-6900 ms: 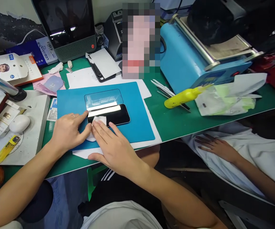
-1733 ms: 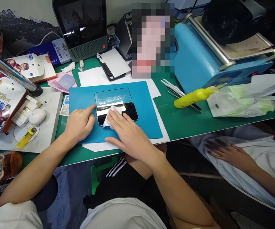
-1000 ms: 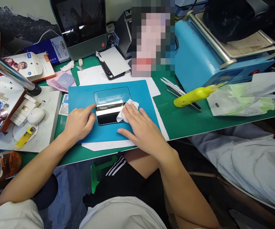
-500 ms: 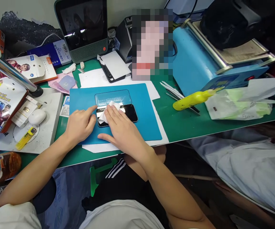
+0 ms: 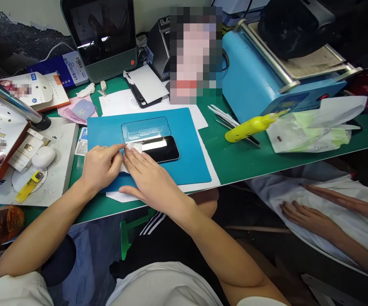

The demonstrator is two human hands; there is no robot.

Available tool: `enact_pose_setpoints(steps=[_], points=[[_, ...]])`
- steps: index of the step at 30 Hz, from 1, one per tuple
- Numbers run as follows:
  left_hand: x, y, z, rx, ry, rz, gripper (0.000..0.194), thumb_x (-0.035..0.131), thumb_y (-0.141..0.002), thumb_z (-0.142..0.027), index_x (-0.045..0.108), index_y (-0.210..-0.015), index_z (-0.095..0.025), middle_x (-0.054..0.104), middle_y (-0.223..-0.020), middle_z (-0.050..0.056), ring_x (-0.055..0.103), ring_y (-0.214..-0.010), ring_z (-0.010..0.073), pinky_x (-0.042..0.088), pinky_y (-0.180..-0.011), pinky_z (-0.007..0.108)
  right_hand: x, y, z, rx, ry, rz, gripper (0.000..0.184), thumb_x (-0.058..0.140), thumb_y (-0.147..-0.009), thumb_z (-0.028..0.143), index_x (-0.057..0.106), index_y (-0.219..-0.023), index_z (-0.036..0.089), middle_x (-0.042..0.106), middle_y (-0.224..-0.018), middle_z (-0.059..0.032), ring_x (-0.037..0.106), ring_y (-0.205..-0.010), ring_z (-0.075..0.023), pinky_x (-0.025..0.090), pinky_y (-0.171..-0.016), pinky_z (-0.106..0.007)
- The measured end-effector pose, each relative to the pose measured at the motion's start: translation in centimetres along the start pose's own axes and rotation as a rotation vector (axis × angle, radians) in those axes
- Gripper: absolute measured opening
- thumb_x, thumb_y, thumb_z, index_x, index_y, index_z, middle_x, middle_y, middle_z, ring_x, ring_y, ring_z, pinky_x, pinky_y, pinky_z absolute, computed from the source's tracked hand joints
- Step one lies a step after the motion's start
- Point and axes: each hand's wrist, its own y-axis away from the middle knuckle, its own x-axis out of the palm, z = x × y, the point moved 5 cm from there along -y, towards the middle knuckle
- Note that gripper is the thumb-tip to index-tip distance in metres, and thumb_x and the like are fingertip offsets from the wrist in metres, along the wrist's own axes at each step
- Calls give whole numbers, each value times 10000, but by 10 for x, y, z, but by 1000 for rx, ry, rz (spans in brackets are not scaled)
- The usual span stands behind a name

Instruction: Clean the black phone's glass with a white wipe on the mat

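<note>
A black phone (image 5: 161, 149) lies screen up on a blue mat (image 5: 186, 144). A clear screen protector (image 5: 145, 128) rests just behind it. My right hand (image 5: 145, 172) lies flat with fingers together, pressing a small white wipe (image 5: 133, 148) onto the phone's left end. My left hand (image 5: 101, 165) rests on the mat at the phone's left edge, its index finger stretched toward the wipe and touching it.
A green bench (image 5: 244, 161) carries a yellow squeeze bottle (image 5: 250, 126), tweezers (image 5: 222, 114), a blue roller machine (image 5: 266, 80), a plastic bag (image 5: 311, 127), a monitor (image 5: 102, 34), boxes (image 5: 33, 89), a yellow lighter (image 5: 27, 187). Another person's hands (image 5: 305, 214) rest on white cloth at right.
My right hand slid the wipe from the phone's middle to its left end, meeting my left fingers. More of the dark screen shows. The other person's hands came back into view.
</note>
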Motion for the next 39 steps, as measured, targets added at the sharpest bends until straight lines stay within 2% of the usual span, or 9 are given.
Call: enact_pose_setpoints(steps=[6,10,16,19,23,29,32,35,39], points=[[2,-2,-1,-6,-16,37,457,460,-1011,-347,811,-1257,-186,715,-641,39,670,-618,206,492,-730,348,-3,25,-6,-15,-1,-37,845,488,-1079,606,410,-1640,-21,366,-1733,-242,323,-1651,-317,319,-1355,-521],[-3,-1,-3,-18,5,-14,473,489,-1022,-439,819,-1258,-196,692,-613,21,633,-586,187,485,-711,336,-11,48,-23,41,5,-56,801,482,-1091,573,416,-1641,-4,359,-1745,-230,320,-1652,-319,340,-1343,-528],[-3,-1,-3,-12,21,-20,464,490,-1027,-419,827,-1262,-203,693,-607,19,628,-582,185,466,-671,325,-15,79,-49,140,17,-100,776,493,-1101,526,294,-1723,106,387,-1739,-210,354,-1636,-344,385,-1309,-599],[-4,-1,-2,-6,32,-35,454,485,-1030,-396,837,-1233,-194,683,-592,16,612,-562,176,469,-665,320,-16,82,-56,152,26,-106,766,446,-1108,561,340,-1703,90,405,-1727,-218,370,-1629,-345,393,-1303,-596],[-7,0,-3,-3,63,-90,450,473,-1038,-389,854,-1152,-180,637,-544,8,582,-530,157,476,-660,308,-21,73,-70,201,8,-91,828,359,-1102,637,406,-1655,22,394,-1725,-240,350,-1639,-340,357,-1325,-581],[-5,0,-2,-52,22,-54,457,449,-1052,-396,835,-1201,-201,679,-585,31,651,-594,192,473,-659,322,-25,44,-85,240,-11,-30,883,362,-1082,693,326,-1703,66,328,-1763,-227,272,-1670,-345,279,-1349,-616],[-2,-1,1,-109,-35,-1,486,421,-1043,-364,812,-1275,-191,736,-653,59,703,-649,226,455,-643,334,-23,30,-77,228,-2,-33,918,380,-1072,708,306,-1707,49,325,-1763,-247,254,-1674,-358,260,-1355,-617],[4,-2,3,-155,-102,123,505,435,-1014,-355,773,-1354,-196,768,-700,68,729,-682,263,453,-628,347,-18,18,-62,201,-15,-15,964,370,-1062,733,306,-1698,13,303,-1767,-259,244,-1676,-369,270,-1356,-611],[5,-2,0,-141,-146,254,552,506,-978,-394,700,-1456,-198,768,-707,57,739,-702,279,482,-651,346,-13,5,-41,142,-22,4,960,362,-1067,729,340,-1679,-10,292,-1769,-259,236,-1679,-367,270,-1360,-592]])
